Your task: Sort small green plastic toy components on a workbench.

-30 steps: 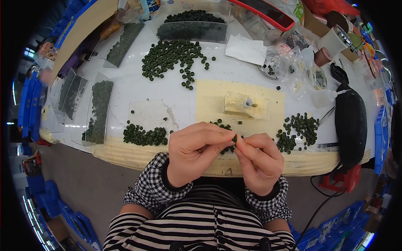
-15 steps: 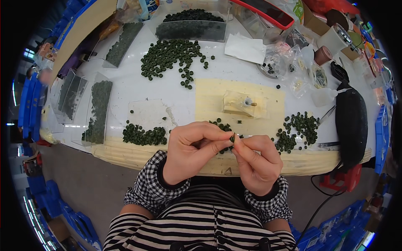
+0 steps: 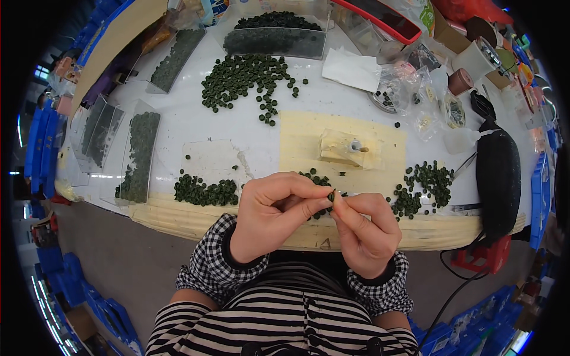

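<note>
My left hand [image 3: 273, 210] and my right hand [image 3: 369, 230] meet at the fingertips above the table's front edge. Pinched between both thumbs and forefingers is a small dark green round piece [image 3: 331, 196], mostly covered by the fingers. Just behind the fingertips lies a small group of the same pieces [image 3: 314, 175], partly hidden by my hands. A larger pile [image 3: 205, 191] is left of my left hand, and another pile [image 3: 432, 180] lies right of my right hand. Beyond my hands, a cream block with a small upright peg [image 3: 350, 147] stands on a yellow sheet [image 3: 297, 136].
A wide heap of green pieces [image 3: 243, 80] spreads before a clear bin [image 3: 276, 43] at the back. More clear bins [image 3: 140, 151] stand at the left. On the right are tweezers [image 3: 465, 165], a black padded object [image 3: 499, 178], plastic bags [image 3: 421, 95], a folded white tissue [image 3: 351, 68] and a red-cased phone [image 3: 380, 18].
Both hands keep their pinch on the small green piece with hardly any movement. The whole view has shifted slightly.
</note>
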`<state>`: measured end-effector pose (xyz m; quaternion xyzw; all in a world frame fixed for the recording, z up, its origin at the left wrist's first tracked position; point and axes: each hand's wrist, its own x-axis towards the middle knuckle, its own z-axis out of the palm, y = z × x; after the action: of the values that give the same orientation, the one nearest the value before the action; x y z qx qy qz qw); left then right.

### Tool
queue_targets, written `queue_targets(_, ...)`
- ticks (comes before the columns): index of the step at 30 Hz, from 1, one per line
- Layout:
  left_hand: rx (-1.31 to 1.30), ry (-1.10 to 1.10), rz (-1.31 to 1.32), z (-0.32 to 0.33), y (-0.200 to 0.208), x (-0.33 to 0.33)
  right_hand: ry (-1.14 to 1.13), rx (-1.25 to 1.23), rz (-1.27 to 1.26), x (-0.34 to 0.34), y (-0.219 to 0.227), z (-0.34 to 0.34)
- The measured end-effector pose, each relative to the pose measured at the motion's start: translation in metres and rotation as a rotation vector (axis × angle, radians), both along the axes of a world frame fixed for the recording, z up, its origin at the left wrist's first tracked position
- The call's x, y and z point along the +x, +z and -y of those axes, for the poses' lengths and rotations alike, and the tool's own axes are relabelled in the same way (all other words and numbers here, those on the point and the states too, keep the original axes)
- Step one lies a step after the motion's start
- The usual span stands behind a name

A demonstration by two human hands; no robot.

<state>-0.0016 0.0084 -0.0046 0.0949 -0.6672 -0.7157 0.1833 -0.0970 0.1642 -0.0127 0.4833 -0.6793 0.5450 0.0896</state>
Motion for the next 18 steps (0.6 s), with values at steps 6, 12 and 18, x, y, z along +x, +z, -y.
queue_targets(6,-0.1,0.014,0.019,-0.002,0.006,-0.001,-0.047,-0.002,0.14,0.004,0.005,-0.001)
queue_targets(12,-0.516,0.094,-0.154,-0.001,0.007,-0.004,0.004,0.007,0.168,0.003,0.003,-0.004)
queue_targets(18,-0.482,0.091,-0.14,-0.004,0.009,-0.006,0.004,0.01,0.194,0.001,0.001,-0.006)
